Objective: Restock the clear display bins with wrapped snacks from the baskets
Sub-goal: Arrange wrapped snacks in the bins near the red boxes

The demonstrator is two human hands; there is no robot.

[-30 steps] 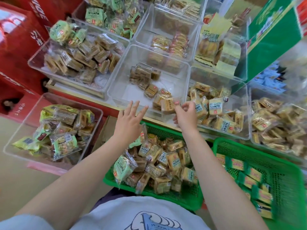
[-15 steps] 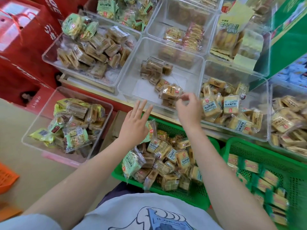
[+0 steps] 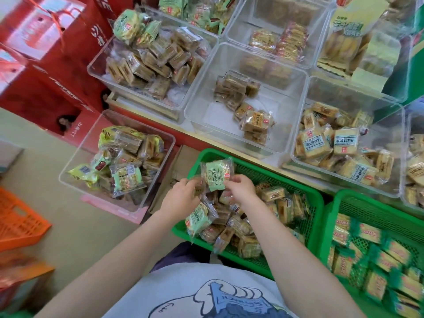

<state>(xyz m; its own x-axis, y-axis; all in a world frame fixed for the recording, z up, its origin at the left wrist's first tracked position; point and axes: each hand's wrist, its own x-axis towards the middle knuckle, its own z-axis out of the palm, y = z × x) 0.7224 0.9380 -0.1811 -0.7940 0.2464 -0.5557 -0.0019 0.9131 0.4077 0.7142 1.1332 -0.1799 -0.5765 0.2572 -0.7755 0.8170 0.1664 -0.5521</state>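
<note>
- Both hands, left hand (image 3: 181,195) and right hand (image 3: 241,188), pinch a green snack packet (image 3: 215,176) over the green basket (image 3: 317,200).
- A clear bin (image 3: 296,106) beyond holds few brown packets.

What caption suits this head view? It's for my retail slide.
Both hands, left and right, lift a green-wrapped snack from the green basket below clear bins.

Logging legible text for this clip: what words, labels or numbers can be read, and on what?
Nothing reads cleanly.
green packet: Chinese print, too blurred.
blue-labelled packets: Chinese print, too small.
red cartons: white lettering, cut off and blurred.
yellow-green sign: characters blurred.
</note>
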